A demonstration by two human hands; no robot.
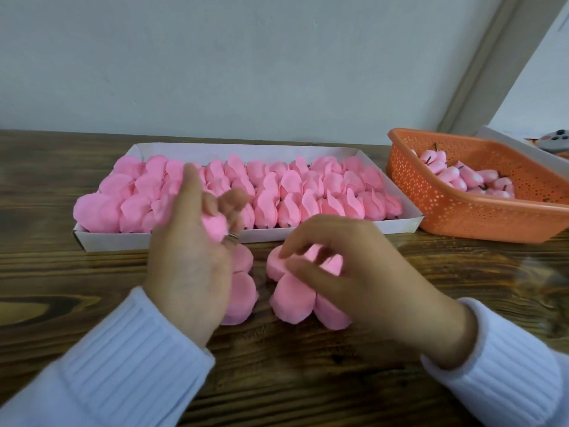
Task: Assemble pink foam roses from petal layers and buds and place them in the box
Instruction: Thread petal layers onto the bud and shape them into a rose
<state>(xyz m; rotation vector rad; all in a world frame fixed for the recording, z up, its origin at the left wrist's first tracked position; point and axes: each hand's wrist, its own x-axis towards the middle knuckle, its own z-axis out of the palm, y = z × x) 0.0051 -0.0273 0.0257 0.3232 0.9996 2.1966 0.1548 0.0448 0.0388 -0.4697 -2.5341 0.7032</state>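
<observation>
Pink petal layer [292,298]: laid flat on the table [308,380] in front of the box, partly covered by the right hand
Second petal layer [243,291]: laid flat just to the left of the first, partly hidden behind the left hand
Left hand [187,257]: raised above the near edge of the box; a small foam piece [215,226] is held between curled fingers and thumb; a ring [233,236] is worn on one finger
Right hand [363,272]: held low over the first petal layer with fingers bent; thumb and forefinger are set at a petal's edge, but it cannot be told whether the petal is pinched or only touched
Box [117,240]: white and shallow, set along the far side of the table and packed with rows of pink foam petals [308,192]
Basket [480,223]: orange and perforated, placed just right of the box
Buds [455,177]: pink with dark stems, piled inside the basket
Sleeves [123,365]: white and ribbed, worn on both arms
</observation>
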